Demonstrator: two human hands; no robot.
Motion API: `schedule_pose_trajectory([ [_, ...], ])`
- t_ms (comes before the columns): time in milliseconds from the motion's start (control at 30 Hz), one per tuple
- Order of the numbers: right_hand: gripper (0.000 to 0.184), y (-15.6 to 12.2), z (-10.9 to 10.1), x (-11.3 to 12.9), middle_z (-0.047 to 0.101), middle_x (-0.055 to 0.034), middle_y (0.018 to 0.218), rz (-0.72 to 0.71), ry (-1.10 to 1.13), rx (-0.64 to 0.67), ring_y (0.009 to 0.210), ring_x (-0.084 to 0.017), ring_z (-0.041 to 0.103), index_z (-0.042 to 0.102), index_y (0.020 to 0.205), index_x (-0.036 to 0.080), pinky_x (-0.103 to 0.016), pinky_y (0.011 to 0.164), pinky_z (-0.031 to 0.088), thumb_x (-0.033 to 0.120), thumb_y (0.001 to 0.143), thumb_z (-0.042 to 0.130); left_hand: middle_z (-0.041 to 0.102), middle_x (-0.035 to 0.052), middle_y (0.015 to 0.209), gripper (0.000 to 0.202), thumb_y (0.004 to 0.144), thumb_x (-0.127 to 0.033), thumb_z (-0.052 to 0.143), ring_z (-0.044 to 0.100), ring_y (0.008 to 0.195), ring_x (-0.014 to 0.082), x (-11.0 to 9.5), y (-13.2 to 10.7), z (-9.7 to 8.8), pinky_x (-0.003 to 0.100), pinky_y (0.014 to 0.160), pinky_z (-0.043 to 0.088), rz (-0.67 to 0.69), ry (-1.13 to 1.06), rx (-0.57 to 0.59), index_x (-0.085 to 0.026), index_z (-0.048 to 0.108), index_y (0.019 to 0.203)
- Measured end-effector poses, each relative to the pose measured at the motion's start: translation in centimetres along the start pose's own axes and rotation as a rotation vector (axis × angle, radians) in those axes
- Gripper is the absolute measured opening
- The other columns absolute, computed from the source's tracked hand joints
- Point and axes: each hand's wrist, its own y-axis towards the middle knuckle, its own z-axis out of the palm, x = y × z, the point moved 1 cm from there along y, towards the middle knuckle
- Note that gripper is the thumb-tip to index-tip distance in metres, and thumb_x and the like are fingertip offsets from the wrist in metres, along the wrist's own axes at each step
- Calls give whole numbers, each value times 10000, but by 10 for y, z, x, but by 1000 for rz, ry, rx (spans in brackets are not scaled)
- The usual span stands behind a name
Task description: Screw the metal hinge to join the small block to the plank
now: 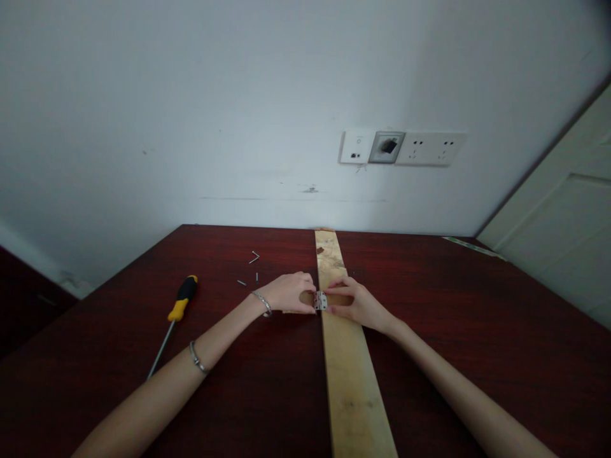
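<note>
A long pale wooden plank (pixel 351 375) lies lengthwise on the dark red table (pixel 453 318). A small silver hinge (pixel 320 301) sits at the plank's left edge. My left hand (pixel 287 292) is curled, its fingertips pinching the hinge's left side, with a small wooden piece partly hidden under it. My right hand (pixel 356 299) rests on the plank, thumb and fingers pinched on the hinge's right side. Both hands meet at the hinge.
A screwdriver (pixel 174 321) with a yellow and black handle lies on the table to the left. Several small screws (pixel 253 264) are scattered behind my left hand. A white wall with a socket strip (pixel 403 147) stands behind the table; a door (pixel 563 235) is at the right.
</note>
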Motion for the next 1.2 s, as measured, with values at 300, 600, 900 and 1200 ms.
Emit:
schedule_pose_trajectory([
  [300,356,0,0,-2,556,-58,1062,5,-11,2,1021,-211,543,684,1055,234,-380,952,422,373,728,684,567,46,1072,391,729,-457,668,550,987,216,-1,0,0,294,790,466,-19,-16,9,-201,619,1020],
  [600,339,0,0,0,554,-62,1061,-12,1,1,1011,-201,546,688,1039,225,-367,938,431,385,741,673,547,46,1087,427,725,-449,673,539,999,215,-2,0,0,291,794,460,-36,-26,22,-198,590,1060],
  [900,374,1,1,-1,556,-85,1072,13,-7,6,1030,-217,542,684,1050,179,-379,951,425,373,730,682,497,73,1075,703,634,-592,685,495,1006,243,4,-2,-2,302,831,433,-78,34,107,-166,512,1165],
  [1200,375,1,1,-1,560,-86,1075,9,-18,0,1026,-217,543,683,1050,185,-387,954,423,382,731,681,483,91,1071,743,630,-595,683,462,1016,252,7,-2,-3,298,844,410,-91,47,160,-130,494,1178],
])
